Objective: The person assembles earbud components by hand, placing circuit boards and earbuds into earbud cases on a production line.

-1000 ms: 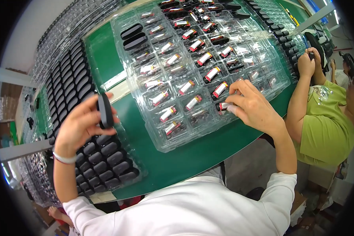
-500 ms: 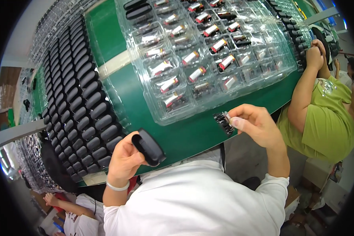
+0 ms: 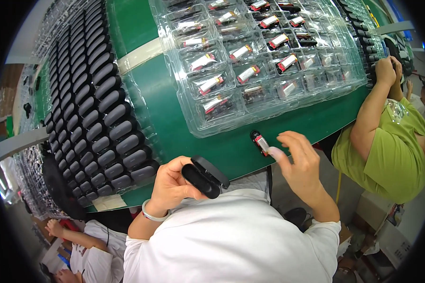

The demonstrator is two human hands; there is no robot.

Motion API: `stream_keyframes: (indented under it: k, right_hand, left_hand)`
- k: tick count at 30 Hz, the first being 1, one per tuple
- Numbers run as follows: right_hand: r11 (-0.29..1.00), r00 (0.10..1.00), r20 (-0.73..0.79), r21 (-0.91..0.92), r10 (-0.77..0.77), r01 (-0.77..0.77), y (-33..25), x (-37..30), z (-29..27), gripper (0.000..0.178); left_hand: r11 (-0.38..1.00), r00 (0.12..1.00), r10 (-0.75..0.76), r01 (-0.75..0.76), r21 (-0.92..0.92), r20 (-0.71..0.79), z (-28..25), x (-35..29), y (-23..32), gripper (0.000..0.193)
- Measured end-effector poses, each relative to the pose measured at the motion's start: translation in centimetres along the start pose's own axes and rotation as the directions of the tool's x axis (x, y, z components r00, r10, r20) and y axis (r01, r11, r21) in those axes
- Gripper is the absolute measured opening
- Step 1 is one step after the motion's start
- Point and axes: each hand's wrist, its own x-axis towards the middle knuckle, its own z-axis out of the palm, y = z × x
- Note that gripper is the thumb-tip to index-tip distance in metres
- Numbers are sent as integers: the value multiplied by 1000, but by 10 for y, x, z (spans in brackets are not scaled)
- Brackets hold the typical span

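Observation:
My left hand [image 3: 172, 185] is closed around a black oval case [image 3: 205, 178], its lid tilted open and its hollow inside dark. My right hand [image 3: 298, 159] has its fingers apart over the table's near edge. Beside its thumb, a small black assembly [image 3: 259, 143] with a silver battery cell and red edging lies on the green tabletop [image 3: 226, 153]. Whether the thumb tip touches the assembly I cannot tell.
A clear plastic tray [image 3: 208, 131] of similar battery assemblies lies ahead. On the left stand rows of black oval cases [image 3: 120, 120]. A person in a green shirt [image 3: 380, 151] works at the right; another in white [image 3: 92, 240] sits lower left.
My right hand has let go of the small assembly, which now lies battery side up on the table. The left hand has moved right and turned the case, so its open lid shows.

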Motion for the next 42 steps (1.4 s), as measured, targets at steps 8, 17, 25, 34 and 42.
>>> stream_keyframes:
  k: [8,17,25,34,42]
  right_hand:
    - [962,995,0,-257,-100,97,-19,-1,9,39]
    - [793,788,-216,-381,-577,476,-26,-7,6,25]
    - [966,956,-178,74,-231,248,-20,-3,16,28]
    - [838,938,135,-421,-320,347,-21,11,-2,28]
    - [866,910,221,-292,-350,405,-17,24,10,37]
  left_hand:
    - [911,992,9,42,410,-124,13,1,8,52]
    - [961,983,26,26,277,-182,29,8,15,39]
    - [988,994,64,-51,143,-84,27,8,23,38]
    - [992,999,-47,50,116,-27,23,7,20,47]
    - [993,998,24,-31,116,56,20,6,20,54]
